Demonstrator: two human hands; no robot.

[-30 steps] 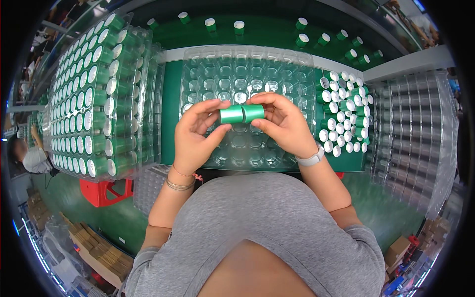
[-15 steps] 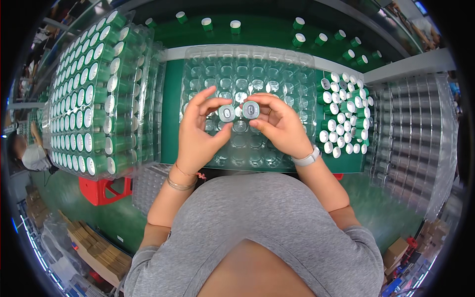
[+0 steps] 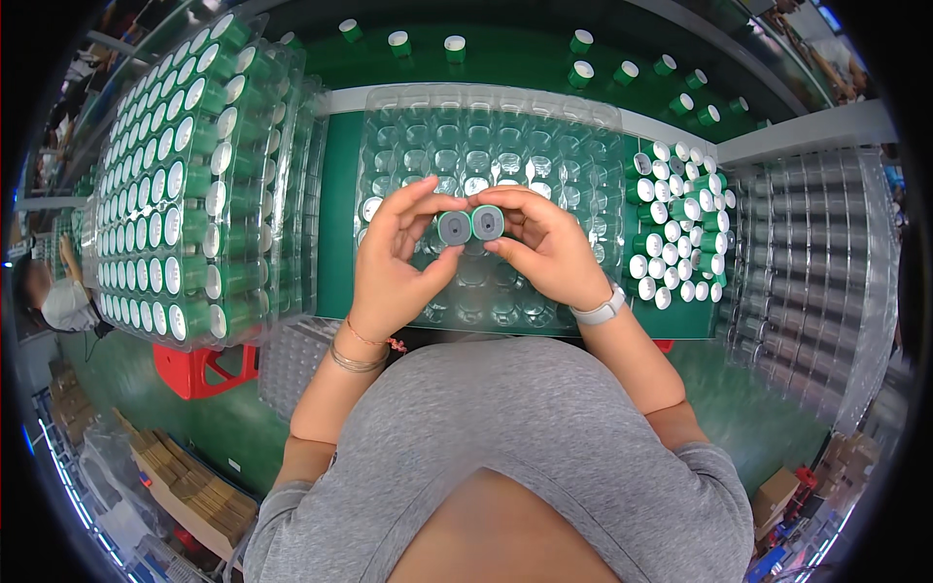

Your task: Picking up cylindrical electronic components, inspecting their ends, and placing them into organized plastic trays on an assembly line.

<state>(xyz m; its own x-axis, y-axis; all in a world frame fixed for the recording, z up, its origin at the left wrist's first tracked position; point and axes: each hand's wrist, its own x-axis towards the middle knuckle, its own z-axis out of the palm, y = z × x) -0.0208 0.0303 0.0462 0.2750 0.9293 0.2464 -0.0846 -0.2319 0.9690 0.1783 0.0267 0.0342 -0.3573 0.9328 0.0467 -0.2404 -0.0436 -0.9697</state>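
Between the thumb and fingers of my left hand [image 3: 397,255] is a small green cylinder [image 3: 454,229], its grey end with a dark slot facing up at me. My right hand [image 3: 552,245] pinches a second green cylinder [image 3: 488,223] the same way, grey end toward me. The two cylinders are side by side and appear to touch. Both are held above a clear plastic tray [image 3: 418,95] with rows of rounded pockets. My hands hide part of the tray's middle.
At left rises a stack of clear trays filled with white-topped green cylinders [image 3: 160,194]. Many loose ones [image 3: 671,228] crowd the bench at right, beside stacked clear trays [image 3: 807,282]. Several cylinders [image 3: 581,73] stand on the green surface beyond a pale rail. A red stool [image 3: 199,374] is below left.
Both cylinders have tilted and come together; their grey ends now show a different face, with a dark slot and green rim. My hands have moved slightly closer.
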